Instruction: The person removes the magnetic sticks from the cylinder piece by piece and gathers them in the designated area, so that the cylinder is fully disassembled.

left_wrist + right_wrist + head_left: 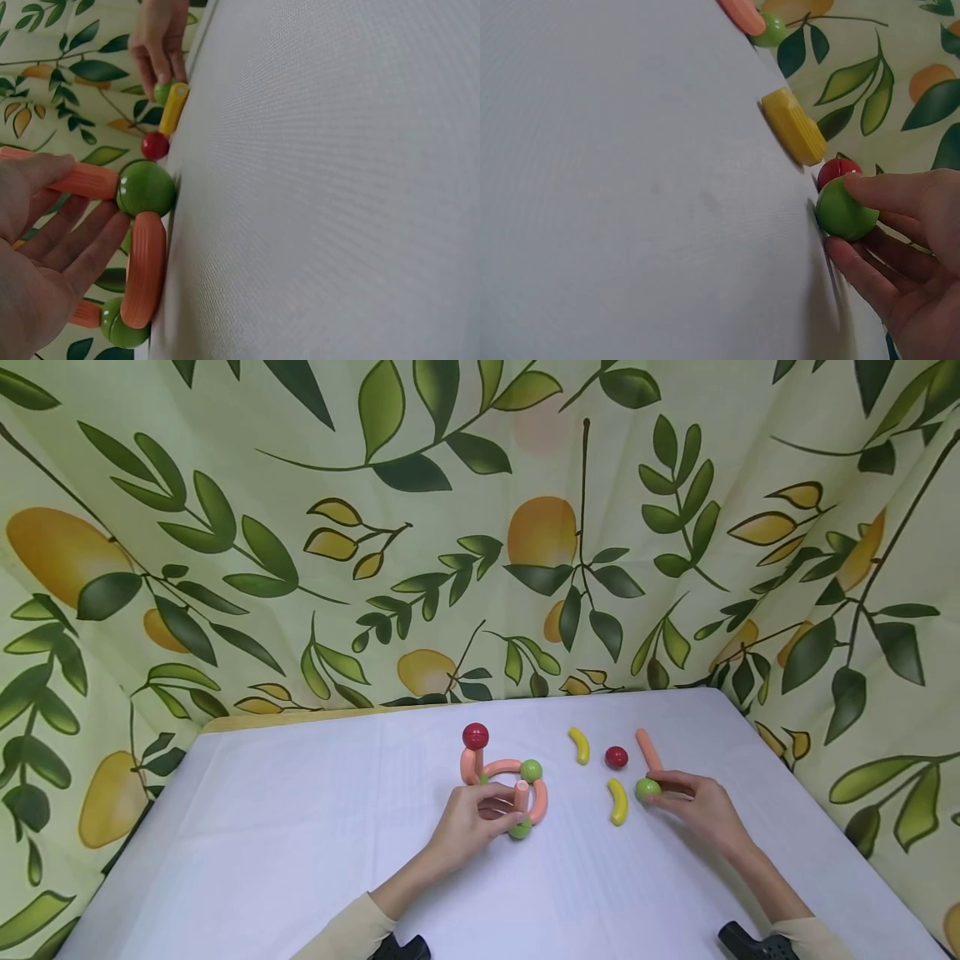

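My left hand (467, 827) holds an upright orange stick (521, 795) between thumb and fingers. The stick stands on a green ball (146, 189), which joins curved orange rods (145, 270) in a ring on the table. Another green ball (531, 771) sits on the ring's far right, and a red ball (476, 736) tops orange rods at its far left. With thumb and fingertips, my right hand (705, 806) grips a loose green ball (846, 210) close over the tabletop. A loose straight orange stick (648, 749) lies just beyond that hand, its near end hidden by the fingers.
Two curved yellow pieces, one farther back (579, 746) and one nearer (618, 802), lie between the ring and my right hand. A loose red ball (617, 757) rests near them. The white-covered table (262, 835) ends at a leaf-patterned curtain (450, 610).
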`<state>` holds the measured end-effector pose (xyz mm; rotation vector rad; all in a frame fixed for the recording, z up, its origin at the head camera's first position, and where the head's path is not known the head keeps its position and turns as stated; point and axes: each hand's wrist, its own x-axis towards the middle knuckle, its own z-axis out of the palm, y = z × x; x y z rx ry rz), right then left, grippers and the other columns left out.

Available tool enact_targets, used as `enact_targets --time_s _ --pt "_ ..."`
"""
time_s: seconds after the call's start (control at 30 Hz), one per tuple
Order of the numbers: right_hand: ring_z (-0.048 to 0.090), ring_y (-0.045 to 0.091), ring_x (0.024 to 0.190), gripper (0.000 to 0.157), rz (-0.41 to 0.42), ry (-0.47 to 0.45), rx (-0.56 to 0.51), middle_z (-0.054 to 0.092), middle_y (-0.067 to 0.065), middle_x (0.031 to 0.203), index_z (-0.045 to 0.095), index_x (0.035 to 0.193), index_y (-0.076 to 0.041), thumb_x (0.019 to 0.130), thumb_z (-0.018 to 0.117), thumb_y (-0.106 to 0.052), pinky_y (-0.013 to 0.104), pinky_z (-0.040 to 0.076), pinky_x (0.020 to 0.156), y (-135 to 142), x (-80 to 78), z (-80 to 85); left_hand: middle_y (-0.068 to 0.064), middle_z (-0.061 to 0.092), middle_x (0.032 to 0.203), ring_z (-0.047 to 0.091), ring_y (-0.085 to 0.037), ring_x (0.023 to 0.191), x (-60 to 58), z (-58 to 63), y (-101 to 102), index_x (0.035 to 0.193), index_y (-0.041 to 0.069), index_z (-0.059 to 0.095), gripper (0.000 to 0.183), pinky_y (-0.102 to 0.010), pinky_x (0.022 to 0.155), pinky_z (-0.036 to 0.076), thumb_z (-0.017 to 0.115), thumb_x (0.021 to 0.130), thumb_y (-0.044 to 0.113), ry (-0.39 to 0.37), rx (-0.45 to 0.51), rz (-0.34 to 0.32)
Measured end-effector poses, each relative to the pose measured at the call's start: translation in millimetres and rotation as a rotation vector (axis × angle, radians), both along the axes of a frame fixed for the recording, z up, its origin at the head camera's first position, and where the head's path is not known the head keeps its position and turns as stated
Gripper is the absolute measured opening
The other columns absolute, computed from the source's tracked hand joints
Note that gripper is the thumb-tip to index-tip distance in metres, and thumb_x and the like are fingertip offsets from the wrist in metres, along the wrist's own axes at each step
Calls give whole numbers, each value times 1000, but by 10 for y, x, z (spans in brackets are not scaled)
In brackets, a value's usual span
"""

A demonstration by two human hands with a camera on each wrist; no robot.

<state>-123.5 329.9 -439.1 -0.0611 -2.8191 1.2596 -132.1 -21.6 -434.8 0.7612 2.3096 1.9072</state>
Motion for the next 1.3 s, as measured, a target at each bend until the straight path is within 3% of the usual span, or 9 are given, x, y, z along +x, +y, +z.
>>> enact_targets --time_s 0.17,0.3,0.4,0.63,0.8,1.0,1.3 --pt "58 38 116 49 2 4 16 67 18 118 66 122 0 85 78 -30 30 52 85 9 6 -20 -14 73 95 72 -25 85 -8 18 -11 104 -4 72 24 -25 75 57 78 81 1 14 -29 -1" --pt "59 39 116 49 25 21 12 67 20 119 65 122 1 85 78 -28 34 54 86 26 7 -19 -11 74 94 72 -22 83 -12 42 -22 105 -2 73 24 -24 74 57 78 81 3 27 -63 5" --pt "59 39 115 50 43 36 13 66 20 120 65 123 2 85 78 -27 30 54 86 47 17 -6 -9 74 94 72 -21 81 -6 59 -28 106 0 73 25 -23 73 57 79 82 5 26 -84 9" --pt "62 37 112 47 76 68 -10 67 20 119 63 124 3 86 77 -21 11 49 80 93 40 23 -8 74 94 72 -21 81 -16 46 -46 107 1 73 26 -24 73 57 78 82 6 67 -96 3" --pt "65 31 107 43 77 97 -5 68 20 117 65 122 2 86 77 -19 12 51 79 95 72 37 -8 74 97 72 -24 83 -22 22 -56 110 2 72 29 -25 74 57 78 82 5 65 -89 -5" --pt "67 33 100 36 69 154 42 68 20 113 66 119 2 86 75 -10 14 53 75 56 120 99 -9 73 100 72 -27 86 -12 31 -59 113 1 70 33 -29 76 58 78 82 4 60 -63 -11" --pt "68 32 95 33 97 242 44 71 18 107 68 112 3 81 78 -4 12 52 74 -106 148 268 -14 72 100 71 -24 88 39 78 -113 112 -2 69 27 -26 76 58 74 85 0 104 -157 -16"
